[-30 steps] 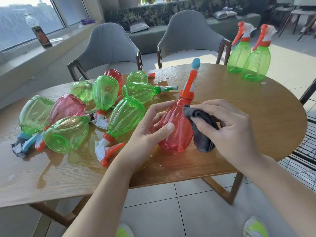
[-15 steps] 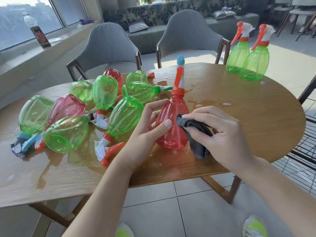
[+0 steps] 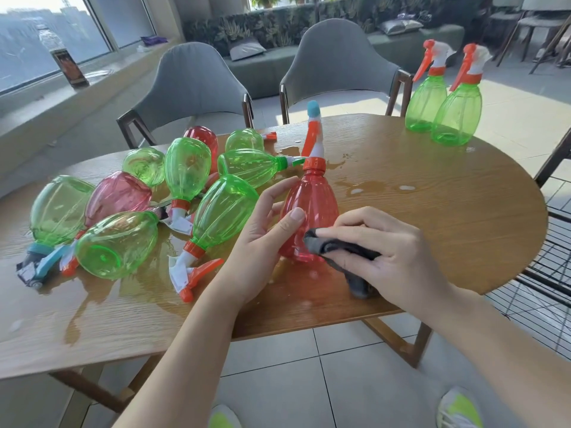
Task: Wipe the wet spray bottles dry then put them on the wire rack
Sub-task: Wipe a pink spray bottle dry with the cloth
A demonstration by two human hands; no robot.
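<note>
A red spray bottle (image 3: pixel 312 205) with an orange collar and blue-tipped trigger stands nearly upright on the wooden table (image 3: pixel 448 211). My left hand (image 3: pixel 262 236) holds its left side, thumb on the front. My right hand (image 3: pixel 386 254) grips a dark grey cloth (image 3: pixel 340 251) and presses it against the bottle's lower right. Several wet green and red bottles (image 3: pixel 222 211) lie in a heap on the left of the table. Part of the black wire rack (image 3: pixel 543 273) shows at the right edge.
Two green bottles (image 3: pixel 441 100) stand upright at the table's far right. Water puddles (image 3: pixel 370 180) spread across the tabletop. Two grey chairs (image 3: pixel 336 69) stand behind the table. A drink bottle (image 3: pixel 66 63) sits on the window sill.
The red bottle went from leaning right to nearly upright and shifted left. My right hand slid the cloth down toward the bottle's base.
</note>
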